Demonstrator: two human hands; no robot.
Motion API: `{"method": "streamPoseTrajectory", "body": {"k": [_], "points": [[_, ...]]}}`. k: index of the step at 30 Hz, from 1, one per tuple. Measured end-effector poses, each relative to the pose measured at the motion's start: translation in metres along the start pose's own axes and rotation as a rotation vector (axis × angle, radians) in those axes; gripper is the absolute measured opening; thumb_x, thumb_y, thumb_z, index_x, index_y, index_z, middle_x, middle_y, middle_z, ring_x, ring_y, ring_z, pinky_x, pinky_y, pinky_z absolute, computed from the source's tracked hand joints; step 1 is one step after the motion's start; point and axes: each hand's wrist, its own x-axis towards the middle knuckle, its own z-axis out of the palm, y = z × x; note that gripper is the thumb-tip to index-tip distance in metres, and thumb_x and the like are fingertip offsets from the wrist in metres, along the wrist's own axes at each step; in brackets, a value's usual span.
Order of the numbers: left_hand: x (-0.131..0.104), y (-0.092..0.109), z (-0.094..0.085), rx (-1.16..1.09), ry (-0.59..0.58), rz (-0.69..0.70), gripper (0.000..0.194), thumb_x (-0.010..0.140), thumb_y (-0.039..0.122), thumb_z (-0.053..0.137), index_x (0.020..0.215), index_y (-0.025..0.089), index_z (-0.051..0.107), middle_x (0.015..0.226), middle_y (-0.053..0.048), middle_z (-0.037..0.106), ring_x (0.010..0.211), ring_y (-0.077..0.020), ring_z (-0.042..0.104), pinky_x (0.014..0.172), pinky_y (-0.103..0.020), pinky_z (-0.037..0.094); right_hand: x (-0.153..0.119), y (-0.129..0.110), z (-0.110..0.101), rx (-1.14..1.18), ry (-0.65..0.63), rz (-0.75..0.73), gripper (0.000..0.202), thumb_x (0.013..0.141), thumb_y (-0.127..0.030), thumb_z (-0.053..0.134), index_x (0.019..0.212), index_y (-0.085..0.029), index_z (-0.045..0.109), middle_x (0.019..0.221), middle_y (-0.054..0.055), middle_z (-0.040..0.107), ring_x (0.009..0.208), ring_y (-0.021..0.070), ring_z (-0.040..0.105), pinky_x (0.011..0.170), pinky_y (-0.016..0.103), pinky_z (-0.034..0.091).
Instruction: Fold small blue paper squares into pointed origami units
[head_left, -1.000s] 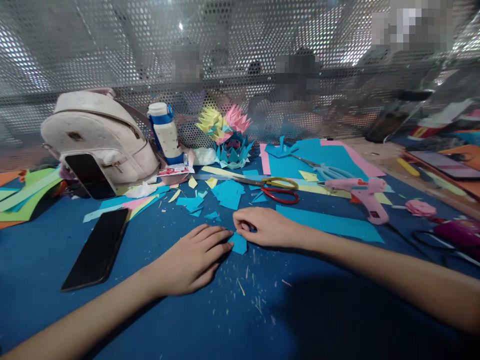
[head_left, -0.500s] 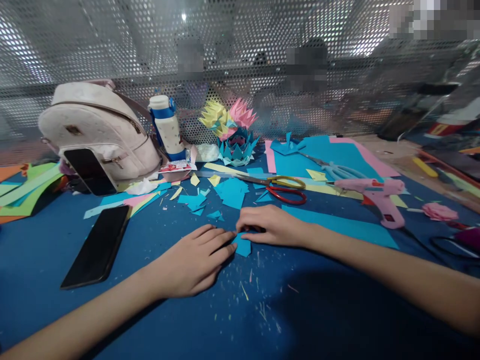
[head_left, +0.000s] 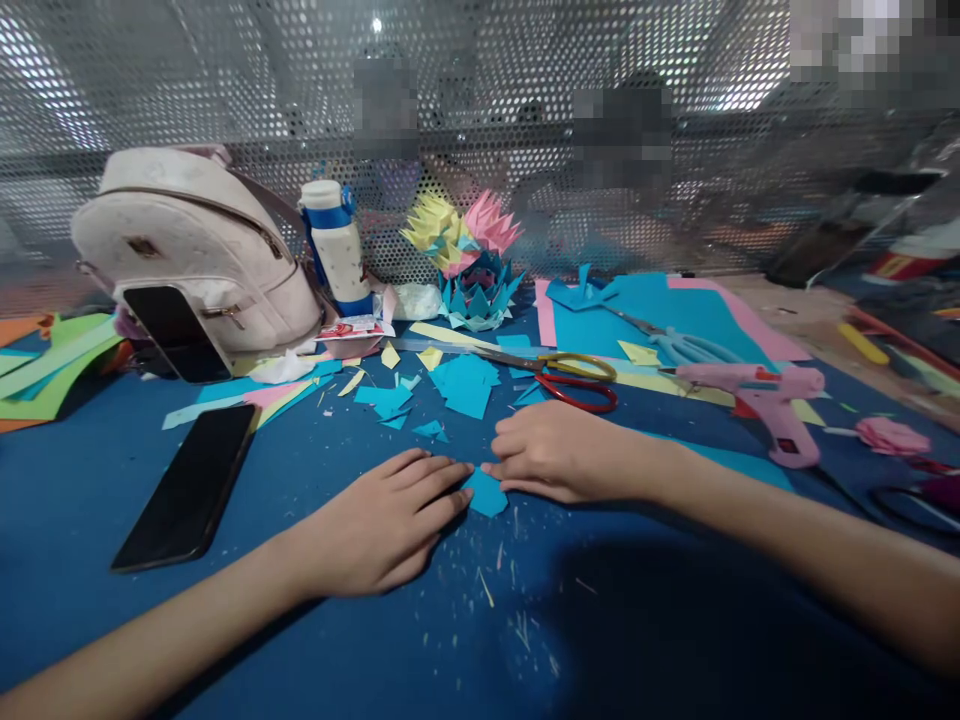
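Observation:
A small folded piece of blue paper [head_left: 489, 494] lies on the dark blue tabletop between my hands. My left hand [head_left: 382, 520] rests palm down with its fingers stretched out, the fingertips touching the paper's left edge. From the other side, my right hand [head_left: 559, 455] has its fingers curled in and pinches the paper's upper right edge with thumb and forefinger. Just beyond it lie scissors [head_left: 574, 380] with a yellow and a red handle. Cut blue paper pieces [head_left: 466, 385] are scattered beyond my hands.
A black phone [head_left: 187, 490] lies at left, before a pale backpack [head_left: 195, 250] and a bottle [head_left: 337, 250]. Folded paper flowers [head_left: 480, 290] stand at the back. Toward the right are blue sheets [head_left: 675, 310], light-blue-handled pliers [head_left: 690, 345] and a pink glue gun [head_left: 780, 400].
My right hand has shifted slightly right, and more of the blue paper piece shows between my hands. My left hand has stayed almost still. The view has tilted a little.

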Motion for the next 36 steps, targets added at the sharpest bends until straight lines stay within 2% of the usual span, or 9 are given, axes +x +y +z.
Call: {"method": "streamPoseTrajectory", "body": {"k": [4,11,15,19,28,33,36], "points": [[0.0,0.0,0.001,-0.023,-0.006,0.009,0.044,0.097,0.019,0.04,0.141,0.012,0.041,0.153,-0.017,0.04,0.139,-0.0304,0.041,0.114,-0.051,0.035,-0.002,-0.003,-0.004,0.025,-0.023,0.018,0.03,0.1,-0.028,0.047,0.084,-0.016,0.069,0.079,0.006,0.064,0.075,0.0175,0.054,0.069,0.031,0.035],[0.001,0.0,0.001,-0.051,0.006,0.002,0.044,0.097,0.018,0.04,0.14,0.014,0.042,0.152,-0.016,0.041,0.138,-0.0293,0.043,0.114,-0.05,0.035,-0.003,0.001,-0.004,0.114,-0.004,0.039,0.027,0.1,-0.027,0.049,0.086,-0.017,0.071,0.078,0.005,0.066,0.075,0.0169,0.055,0.068,0.031,0.035],[0.002,0.0,-0.001,-0.052,-0.005,0.01,0.046,0.096,0.019,0.042,0.142,0.014,0.041,0.153,-0.015,0.041,0.137,-0.0293,0.044,0.115,-0.049,0.034,-0.004,0.004,-0.008,0.129,-0.048,0.043,0.031,0.1,-0.028,0.048,0.082,-0.017,0.071,0.074,0.005,0.065,0.074,0.0173,0.055,0.068,0.031,0.036],[0.003,-0.001,-0.002,-0.044,-0.03,0.025,0.046,0.097,0.018,0.041,0.142,0.012,0.04,0.156,-0.014,0.035,0.141,-0.0289,0.038,0.116,-0.05,0.033,-0.005,0.004,-0.01,0.133,-0.071,0.056,0.029,0.099,-0.026,0.049,0.083,-0.017,0.072,0.075,0.005,0.066,0.077,0.0178,0.057,0.071,0.031,0.038],[0.004,-0.002,-0.001,-0.108,0.005,0.026,0.044,0.096,0.017,0.041,0.14,0.014,0.041,0.154,-0.013,0.039,0.14,-0.0287,0.039,0.118,-0.051,0.032,-0.007,0.013,0.0,0.386,-0.006,0.195,0.025,0.097,-0.031,0.055,0.088,-0.02,0.076,0.08,0.005,0.071,0.078,0.0159,0.062,0.067,0.026,0.039],[0.004,-0.002,0.001,-0.101,-0.004,0.021,0.047,0.095,0.016,0.043,0.142,0.014,0.04,0.154,-0.012,0.039,0.14,-0.0284,0.04,0.118,-0.051,0.032,-0.004,0.015,0.012,0.466,0.07,0.243,0.019,0.093,-0.029,0.058,0.084,-0.017,0.07,0.074,0.002,0.066,0.07,0.0125,0.058,0.063,0.024,0.036],[0.003,-0.002,0.001,-0.101,-0.007,0.014,0.048,0.094,0.015,0.043,0.142,0.013,0.04,0.155,-0.013,0.038,0.14,-0.0283,0.039,0.119,-0.05,0.03,-0.001,0.018,0.021,0.58,0.091,0.304,0.013,0.091,-0.028,0.061,0.091,-0.017,0.068,0.068,-0.002,0.061,0.063,0.0097,0.055,0.059,0.021,0.033]]}}
